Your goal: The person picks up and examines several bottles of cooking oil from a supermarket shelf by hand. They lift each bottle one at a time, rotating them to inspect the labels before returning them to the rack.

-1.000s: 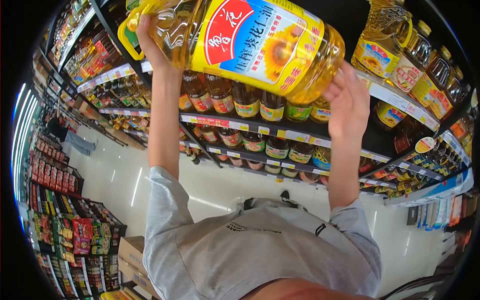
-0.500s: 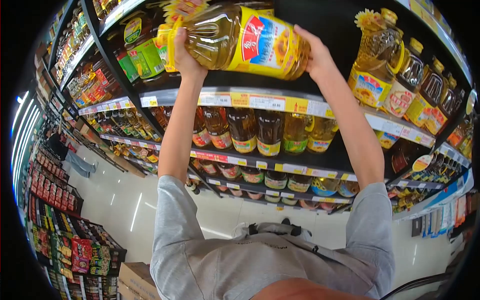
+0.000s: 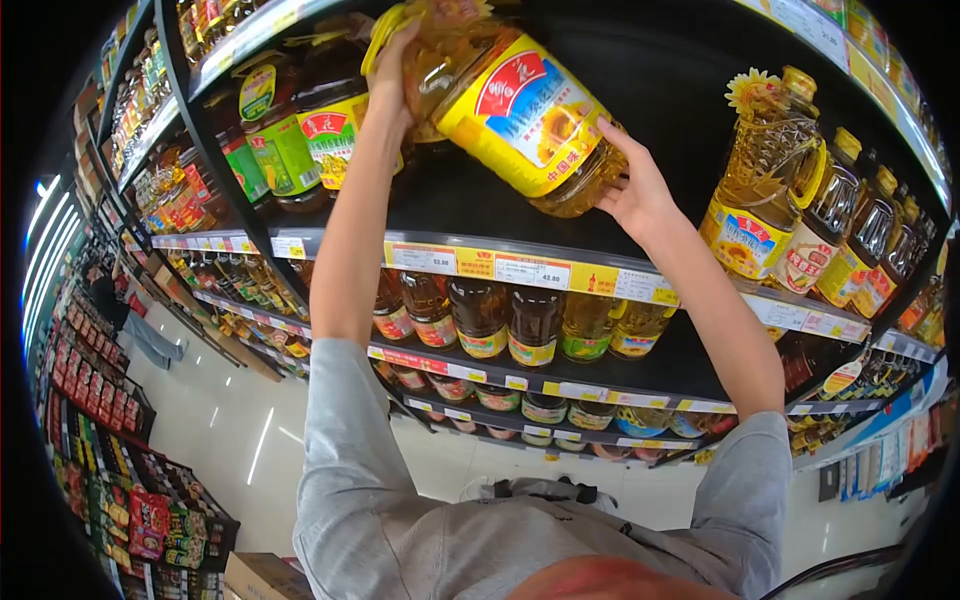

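A large bottle of cooking oil with a yellow label showing sunflowers is tilted over the upper shelf, its yellow-capped neck to the upper left and its base to the lower right. My left hand is closed around the yellow handle at the neck. Against the lower side and base rests my right hand, thumb on the label side and fingers partly hidden beneath. Just left of the bottle stand dark oil bottles with green and yellow labels.
Right along the same shelf stand an oil bottle with a sunflower tag and several others. Price tags line the shelf edge. Lower shelves hold rows of bottles. At the lower left are a cardboard box and a person.
The oil bottle has gone from nearly level to more steeply tilted, its base swinging down and neck up. My left hand has risen; my right hand has dropped. The view has shifted upward.
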Demonstrator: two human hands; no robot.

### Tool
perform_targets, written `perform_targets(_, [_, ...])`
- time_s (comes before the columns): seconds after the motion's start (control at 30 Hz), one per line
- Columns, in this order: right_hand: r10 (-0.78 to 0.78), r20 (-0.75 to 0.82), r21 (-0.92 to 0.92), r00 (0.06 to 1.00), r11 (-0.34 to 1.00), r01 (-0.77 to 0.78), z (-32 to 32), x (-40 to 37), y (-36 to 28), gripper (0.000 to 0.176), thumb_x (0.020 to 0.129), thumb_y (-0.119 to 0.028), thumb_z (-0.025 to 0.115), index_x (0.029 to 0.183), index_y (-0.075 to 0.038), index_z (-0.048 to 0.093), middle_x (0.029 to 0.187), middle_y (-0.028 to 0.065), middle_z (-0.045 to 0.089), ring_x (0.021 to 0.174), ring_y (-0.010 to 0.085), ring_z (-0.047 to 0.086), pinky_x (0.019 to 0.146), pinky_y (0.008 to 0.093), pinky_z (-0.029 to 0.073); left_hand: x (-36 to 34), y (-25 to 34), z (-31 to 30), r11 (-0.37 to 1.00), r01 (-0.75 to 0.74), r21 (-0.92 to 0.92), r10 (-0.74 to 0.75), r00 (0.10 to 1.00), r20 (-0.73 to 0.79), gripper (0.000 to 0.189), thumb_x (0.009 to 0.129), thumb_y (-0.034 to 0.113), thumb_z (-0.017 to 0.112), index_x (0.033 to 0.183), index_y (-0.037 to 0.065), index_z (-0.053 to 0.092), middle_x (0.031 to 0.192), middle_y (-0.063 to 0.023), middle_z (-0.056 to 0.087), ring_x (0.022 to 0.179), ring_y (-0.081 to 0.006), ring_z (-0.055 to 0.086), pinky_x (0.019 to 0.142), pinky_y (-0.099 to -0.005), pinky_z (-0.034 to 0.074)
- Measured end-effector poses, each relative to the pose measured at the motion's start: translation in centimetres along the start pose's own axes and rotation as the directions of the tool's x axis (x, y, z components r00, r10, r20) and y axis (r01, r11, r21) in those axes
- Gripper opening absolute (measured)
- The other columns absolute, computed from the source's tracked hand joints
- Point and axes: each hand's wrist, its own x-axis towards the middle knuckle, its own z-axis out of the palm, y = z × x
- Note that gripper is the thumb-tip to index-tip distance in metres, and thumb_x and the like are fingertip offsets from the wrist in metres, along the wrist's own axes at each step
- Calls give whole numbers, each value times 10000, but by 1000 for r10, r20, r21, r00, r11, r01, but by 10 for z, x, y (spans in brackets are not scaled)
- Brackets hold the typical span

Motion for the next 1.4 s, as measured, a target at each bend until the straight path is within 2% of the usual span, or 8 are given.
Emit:
perform_targets(0.17, [9,62,59,998,998,-12,-5,-3,14,805,796,-356,793,1399,-32,371,1332,159,467,1252,262,495,1074,427,419,49,-9,12,976,218,20,-211,915,344,469,909,326,641,1257,17,578,1189,-154,669,1017,-255,675,874,-369,571])
perform_targets(0.43, [361,289,-254,887,922,-293,4,-4,23,884,818,-529,731,1402,4,337,1323,265,500,1166,354,586,1017,444,479,79,2,13,948,260,185,-310,888,338,386,895,305,666,1167,32,647,1088,-108,709,974,-200,677,856,-356,567])
perform_targets(0.5, [360,264,-400,895,885,-238,-2,1,19,939,801,-667,662,1370,35,410,1169,288,600,1043,331,656,936,411,535,82,4,18,943,238,233,-309,887,344,388,894,306,669,1168,33,648,1089,-105,709,973,-197,678,854,-352,566])
perform_targets(0.6, [332,125,-904,935,427,-30,-20,14,-5,1021,737,-831,553,1230,62,593,905,211,693,786,194,682,763,302,570,67,7,36,933,201,300,-304,885,352,389,893,308,674,1168,33,649,1092,-102,709,972,-191,678,851,-347,565])
perform_targets(0.73, [-89,342,-884,935,307,353,-34,32,-8,1199,721,-537,803,1551,-48,89,1231,184,599,1040,207,609,842,335,520,60,4,70,906,156,394,-306,883,355,392,891,310,680,1169,34,651,1095,-98,709,971,-184,678,848,-339,563])
perform_targets(0.87, [-130,445,-682,886,592,429,-24,22,-4,1131,728,-354,852,1549,-81,123,1350,183,519,1200,249,547,988,379,457,58,1,96,871,107,479,-310,877,368,395,890,312,686,1169,35,653,1098,-94,710,969,-177,679,845,-332,562])
perform_targets(1.1, [-390,492,-581,779,520,627,-2,26,22,1180,701,-215,872,1546,-81,58,1379,163,491,1297,263,482,1115,393,356,52,22,91,843,65,534,-305,875,375,401,888,317,691,1172,36,654,1101,-90,710,968,-172,679,842,-324,559])
perform_targets(1.4, [-280,444,-599,851,614,515,9,24,6,1078,700,-155,859,1526,-112,167,1368,144,505,1295,242,478,1124,384,345,53,44,75,849,58,526,-304,867,395,413,885,325,698,1179,38,653,1104,-87,709,966,-167,678,841,-314,554])
